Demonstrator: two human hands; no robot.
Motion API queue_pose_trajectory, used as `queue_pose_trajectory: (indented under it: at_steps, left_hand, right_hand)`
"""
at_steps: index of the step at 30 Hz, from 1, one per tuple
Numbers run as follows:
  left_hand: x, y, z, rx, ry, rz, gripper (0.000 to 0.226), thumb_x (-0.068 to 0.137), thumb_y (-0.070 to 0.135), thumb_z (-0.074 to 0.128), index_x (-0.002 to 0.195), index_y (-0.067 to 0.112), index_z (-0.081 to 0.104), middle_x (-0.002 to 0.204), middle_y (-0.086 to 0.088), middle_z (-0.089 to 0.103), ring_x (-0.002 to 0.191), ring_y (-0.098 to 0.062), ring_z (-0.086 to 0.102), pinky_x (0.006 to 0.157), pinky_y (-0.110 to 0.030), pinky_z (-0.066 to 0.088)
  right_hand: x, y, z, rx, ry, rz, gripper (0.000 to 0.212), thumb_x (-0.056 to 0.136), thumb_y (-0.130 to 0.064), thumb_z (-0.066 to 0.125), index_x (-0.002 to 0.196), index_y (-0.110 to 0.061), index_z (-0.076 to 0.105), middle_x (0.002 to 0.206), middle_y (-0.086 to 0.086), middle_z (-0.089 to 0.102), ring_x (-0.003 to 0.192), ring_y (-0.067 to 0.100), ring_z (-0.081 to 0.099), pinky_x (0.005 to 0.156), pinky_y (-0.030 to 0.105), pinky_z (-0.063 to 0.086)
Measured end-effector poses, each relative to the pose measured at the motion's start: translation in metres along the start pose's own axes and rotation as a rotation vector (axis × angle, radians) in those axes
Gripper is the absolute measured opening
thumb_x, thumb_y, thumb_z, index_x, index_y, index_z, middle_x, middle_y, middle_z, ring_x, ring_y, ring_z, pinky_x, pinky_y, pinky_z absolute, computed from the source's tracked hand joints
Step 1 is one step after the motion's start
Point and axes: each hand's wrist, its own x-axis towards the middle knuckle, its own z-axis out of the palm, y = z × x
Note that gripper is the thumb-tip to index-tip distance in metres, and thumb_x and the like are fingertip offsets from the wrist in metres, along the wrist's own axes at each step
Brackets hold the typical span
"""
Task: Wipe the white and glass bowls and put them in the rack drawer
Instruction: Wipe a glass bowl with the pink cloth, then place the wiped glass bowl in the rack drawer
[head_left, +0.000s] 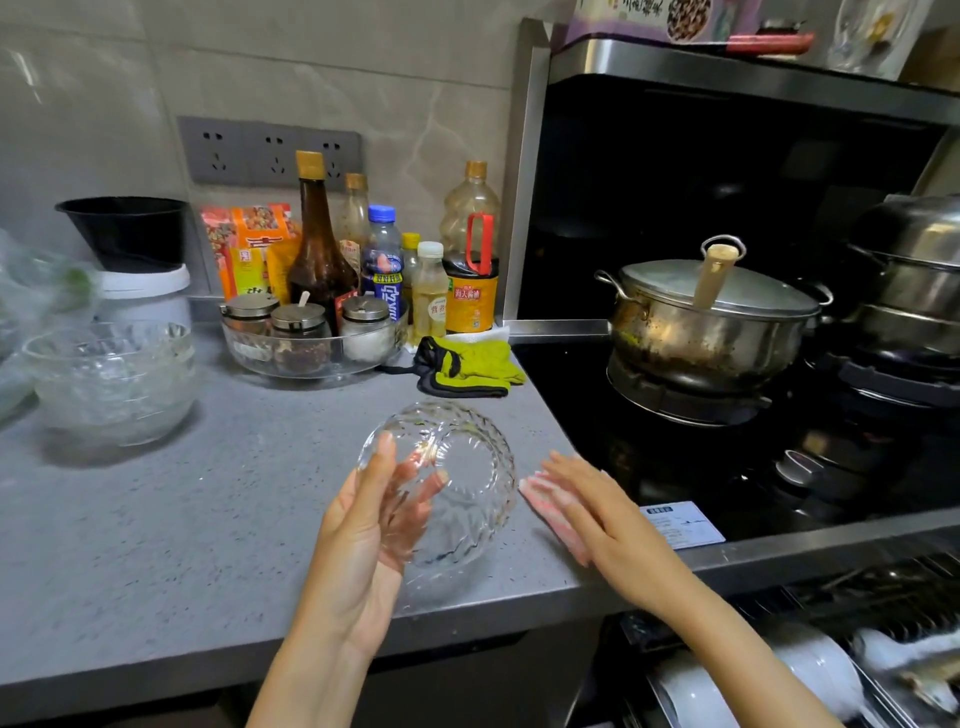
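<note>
Seemingly the wiping step: our left hand (363, 525) grips the bowl (457, 488); our right hand (597, 514) lies flat on the cloth (537, 493) at three o'clock. Next we must grasp it.

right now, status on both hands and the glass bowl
Left hand grips glass bowl, tilted over counter. Right hand flat on pink cloth. Rack drawer open below, white bowls inside.

Pink cloth (540, 493) mostly hidden under right hand (608, 519); rack drawer (883, 603) cut off bottom-right.
</note>
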Motion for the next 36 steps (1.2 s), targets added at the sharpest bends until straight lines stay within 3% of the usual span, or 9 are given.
queue_pose_trajectory:
  at_steps: [5, 10, 12, 16, 18, 21, 27, 31, 36]
  left_hand:
    - [-0.014, -0.035, 0.033, 0.042, -0.073, -0.116, 0.029, 0.07, 0.028, 0.063, 0.092, 0.009, 0.064, 0.071, -0.002, 0.073, 0.052, -0.007, 0.067, 0.041, -0.013, 0.048]
    - [-0.031, -0.095, 0.067, 0.039, -0.202, -0.259, 0.027, 0.071, 0.027, 0.06, 0.09, 0.007, 0.065, 0.072, -0.004, 0.073, 0.06, -0.01, 0.069, 0.047, -0.015, 0.051]
    - [-0.036, -0.122, 0.078, 0.067, -0.249, -0.324, 0.037, 0.071, 0.03, 0.063, 0.098, 0.005, 0.065, 0.082, -0.005, 0.074, 0.067, -0.011, 0.07, 0.059, -0.018, 0.056]
    - [-0.051, -0.176, 0.095, 0.123, -0.329, -0.397, 0.028, 0.07, 0.032, 0.062, 0.088, 0.011, 0.063, 0.071, 0.002, 0.072, 0.058, -0.006, 0.066, 0.05, -0.015, 0.051]
    - [-0.058, -0.203, 0.099, 0.184, -0.399, -0.428, 0.031, 0.074, 0.038, 0.058, 0.091, 0.013, 0.064, 0.072, 0.002, 0.073, 0.06, -0.005, 0.067, 0.051, -0.015, 0.05]
    - [-0.062, -0.244, 0.094, 0.406, -0.547, -0.512, 0.052, 0.08, 0.056, 0.046, 0.108, 0.016, 0.065, 0.094, -0.002, 0.075, 0.088, -0.015, 0.072, 0.076, -0.028, 0.056]
    - [-0.048, -0.333, 0.066, 0.793, -0.562, -0.573, 0.052, 0.09, 0.051, 0.044, 0.127, 0.016, 0.051, 0.127, -0.008, 0.061, 0.11, -0.022, 0.063, 0.096, -0.034, 0.049]
    - [-0.037, -0.382, 0.029, 1.289, -0.707, -0.383, 0.084, 0.087, 0.052, 0.057, 0.15, 0.012, 0.019, 0.157, -0.003, 0.023, 0.139, -0.015, 0.027, 0.11, -0.02, 0.021]
    - [-0.036, -0.422, -0.006, 1.78, -0.978, -0.246, 0.114, 0.076, 0.075, 0.052, 0.152, 0.019, -0.013, 0.158, 0.001, -0.022, 0.145, -0.02, -0.021, 0.114, -0.036, -0.015]
  right_hand:
    - [-0.042, -0.014, -0.04, 0.587, 0.133, 0.073, 0.04, 0.088, -0.03, 0.058, 0.128, -0.026, 0.055, 0.125, -0.025, 0.06, 0.12, -0.008, 0.051, 0.093, 0.006, 0.04]
    - [-0.094, 0.019, -0.067, 0.993, -0.002, 0.273, 0.091, 0.065, -0.058, 0.079, 0.138, -0.016, 0.046, 0.134, 0.008, 0.058, 0.124, 0.023, 0.055, 0.1, 0.029, 0.047]
    - [-0.117, 0.033, -0.078, 1.044, -0.02, 0.32, 0.082, 0.075, -0.054, 0.073, 0.14, -0.014, 0.044, 0.135, 0.014, 0.056, 0.124, 0.028, 0.055, 0.099, 0.031, 0.048]
    - [-0.156, 0.055, -0.103, 1.179, 0.103, 0.421, 0.068, 0.064, -0.042, 0.085, 0.124, -0.018, 0.064, 0.127, 0.011, 0.063, 0.11, 0.021, 0.064, 0.086, 0.024, 0.052]
    - [-0.174, 0.069, -0.114, 1.209, 0.187, 0.484, 0.074, 0.052, -0.035, 0.093, 0.118, -0.016, 0.068, 0.11, 0.01, 0.07, 0.091, 0.018, 0.07, 0.077, 0.023, 0.055]
    - [-0.199, 0.096, -0.129, 1.182, 0.32, 0.595, 0.099, 0.035, -0.031, 0.099, 0.124, -0.014, 0.06, 0.079, 0.004, 0.068, 0.069, 0.013, 0.067, 0.066, 0.022, 0.056]
    - [-0.222, 0.152, -0.15, 0.937, 0.313, 0.728, 0.088, 0.039, -0.041, 0.096, 0.119, -0.02, 0.064, 0.088, 0.009, 0.072, 0.075, 0.017, 0.07, 0.072, 0.024, 0.057]
    - [-0.222, 0.196, -0.148, 0.799, 0.222, 0.871, 0.053, 0.068, -0.022, 0.077, 0.119, -0.018, 0.061, 0.095, 0.012, 0.074, 0.08, 0.018, 0.072, 0.07, 0.022, 0.057]
    - [-0.213, 0.253, -0.124, 0.648, 0.038, 0.999, 0.043, 0.077, -0.019, 0.074, 0.119, -0.017, 0.064, 0.107, 0.002, 0.07, 0.099, 0.024, 0.067, 0.088, 0.037, 0.055]
